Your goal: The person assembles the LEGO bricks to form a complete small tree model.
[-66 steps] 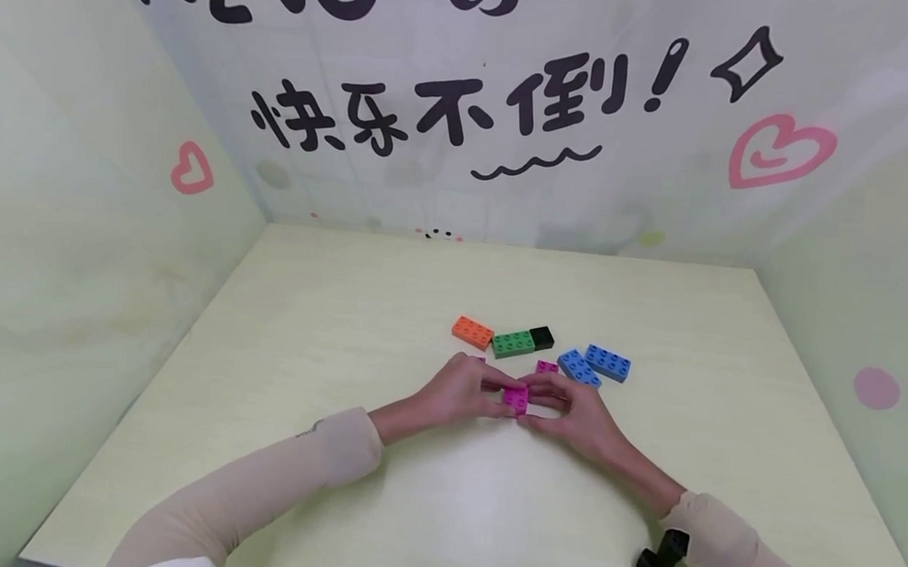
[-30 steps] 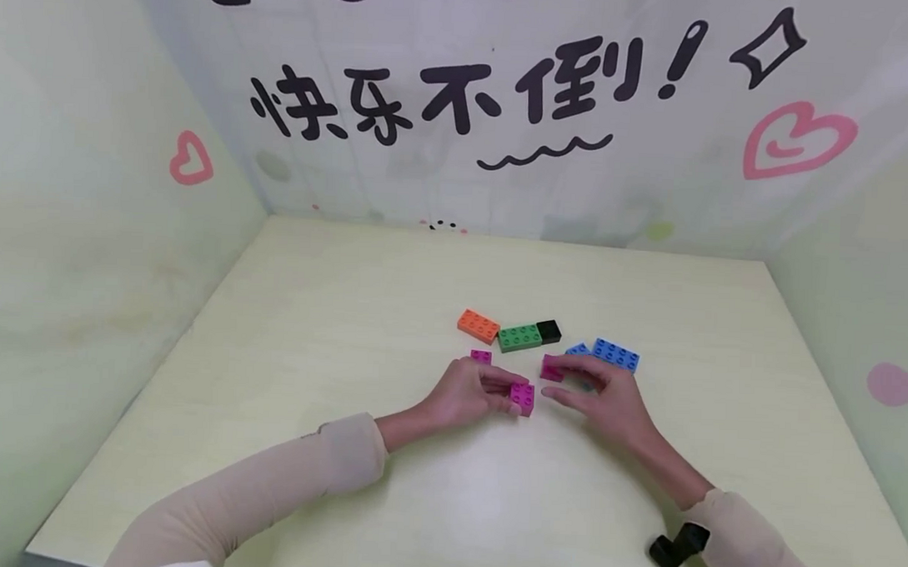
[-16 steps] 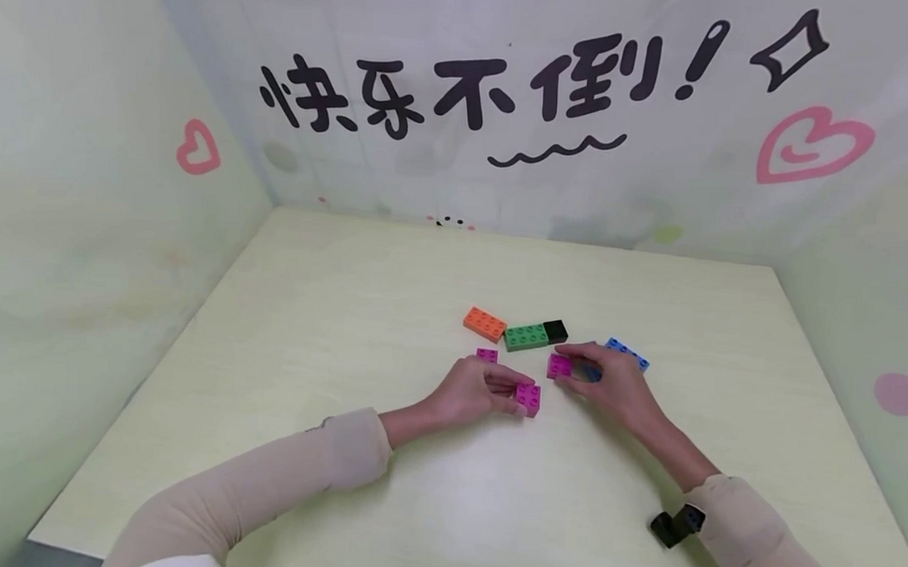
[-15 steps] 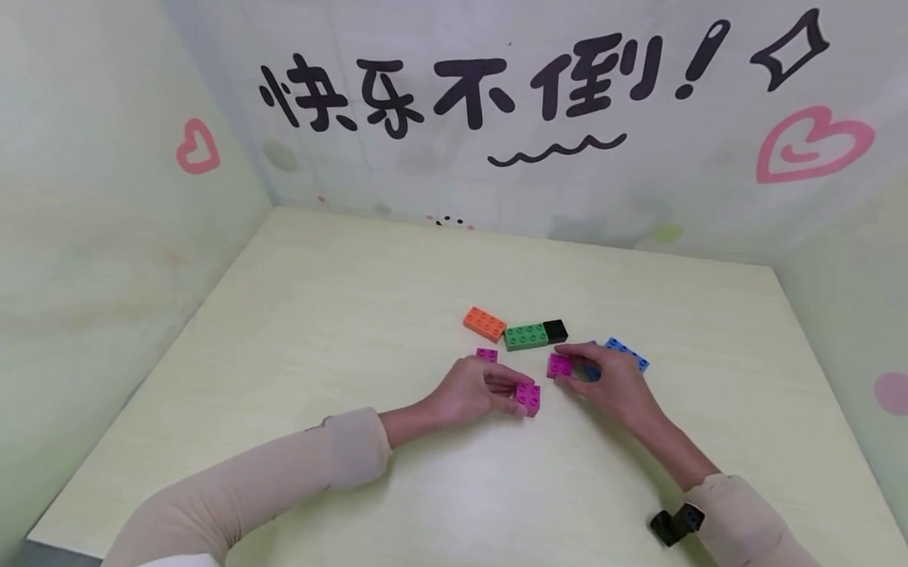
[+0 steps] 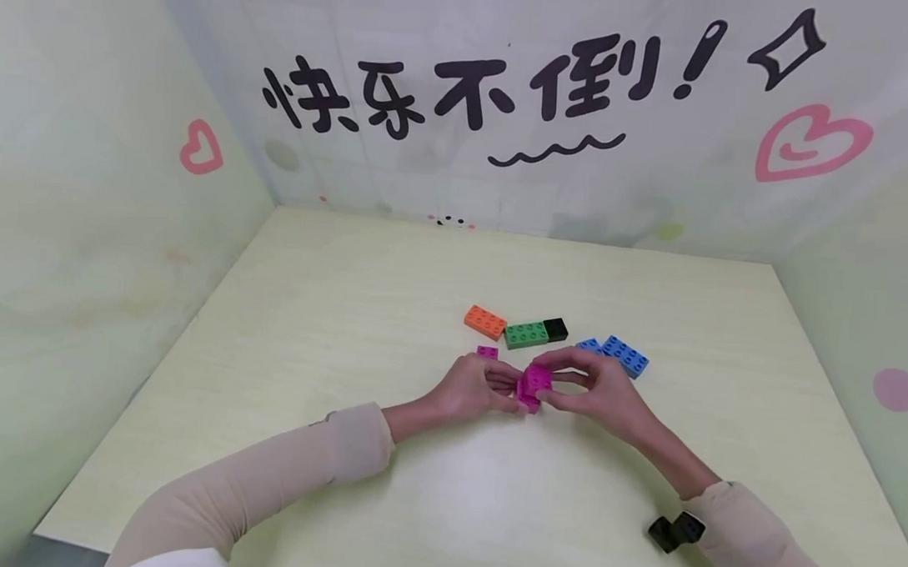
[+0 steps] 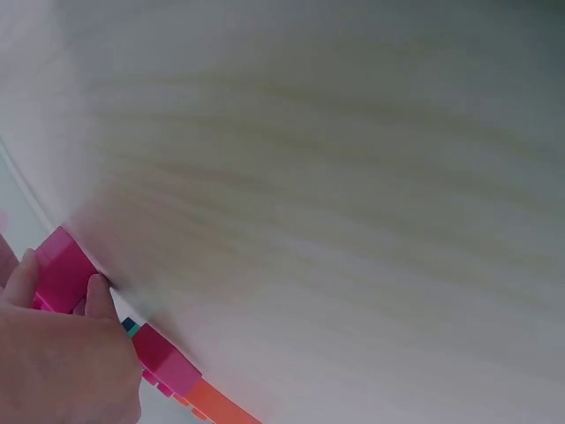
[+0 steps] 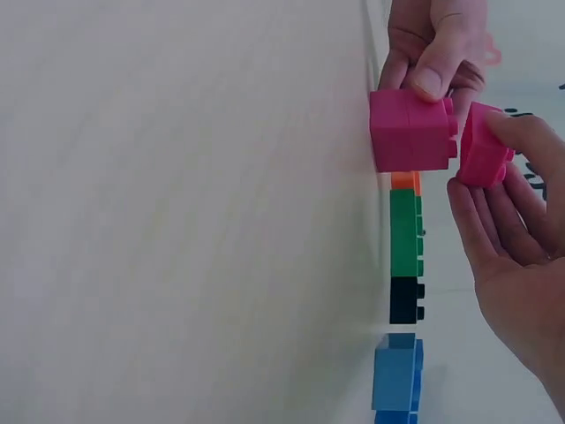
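My left hand (image 5: 465,390) holds a pink toy building block stack (image 7: 408,131) on the tabletop; a seam across it suggests two bricks joined. The thumb presses on its near side. My right hand (image 5: 600,393) pinches a single pink brick (image 7: 483,146) between thumb and fingers. That brick is slightly tilted just above the stack's studs, with a narrow gap between them in the right wrist view. Another pink brick (image 5: 487,351) lies behind my left hand, partly covered by it in the head view.
Behind the hands lie an orange brick (image 5: 486,321), a green brick (image 5: 526,334) and a small black brick (image 5: 555,330). Two blue bricks, one in full view (image 5: 626,356), sit beyond my right hand. Printed walls enclose the table (image 5: 333,313) at the back and sides.
My right hand let go of the stack, moved right, took the pink brick near the blue ones and brought it back left over the stack. The left hand kept its hold.
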`<move>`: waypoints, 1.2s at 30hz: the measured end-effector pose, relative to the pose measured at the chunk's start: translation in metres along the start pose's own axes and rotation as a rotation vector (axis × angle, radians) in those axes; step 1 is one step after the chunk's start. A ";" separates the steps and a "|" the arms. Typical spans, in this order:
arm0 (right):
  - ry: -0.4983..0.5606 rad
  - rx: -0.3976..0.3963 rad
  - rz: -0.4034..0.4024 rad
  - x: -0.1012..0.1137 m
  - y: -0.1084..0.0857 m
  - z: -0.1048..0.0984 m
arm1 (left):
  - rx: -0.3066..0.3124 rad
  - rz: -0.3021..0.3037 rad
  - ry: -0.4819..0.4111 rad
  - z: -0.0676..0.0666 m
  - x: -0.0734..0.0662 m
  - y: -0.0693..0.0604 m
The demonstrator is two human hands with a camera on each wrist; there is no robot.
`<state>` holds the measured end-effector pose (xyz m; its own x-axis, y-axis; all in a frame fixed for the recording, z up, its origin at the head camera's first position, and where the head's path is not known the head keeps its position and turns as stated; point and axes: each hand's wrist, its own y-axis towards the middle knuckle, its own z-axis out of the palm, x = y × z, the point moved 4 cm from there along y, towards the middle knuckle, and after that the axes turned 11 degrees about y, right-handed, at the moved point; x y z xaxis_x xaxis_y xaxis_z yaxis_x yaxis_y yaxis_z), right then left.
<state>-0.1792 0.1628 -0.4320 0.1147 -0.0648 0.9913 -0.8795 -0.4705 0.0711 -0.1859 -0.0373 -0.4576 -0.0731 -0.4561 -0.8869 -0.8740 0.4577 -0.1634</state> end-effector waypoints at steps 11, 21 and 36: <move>-0.031 -0.045 -0.063 -0.007 -0.004 0.013 | 0.014 0.022 0.008 0.000 0.001 0.000; -0.140 -0.053 -0.027 0.003 0.000 0.016 | 0.023 0.068 0.042 0.001 0.001 0.000; 0.052 -0.112 0.001 -0.015 -0.006 0.014 | -0.029 0.097 -0.038 -0.011 -0.008 -0.013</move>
<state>-0.1692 0.1547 -0.4490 0.0921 -0.0185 0.9956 -0.9260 -0.3691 0.0788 -0.1793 -0.0485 -0.4439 -0.1398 -0.3812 -0.9139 -0.8775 0.4752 -0.0641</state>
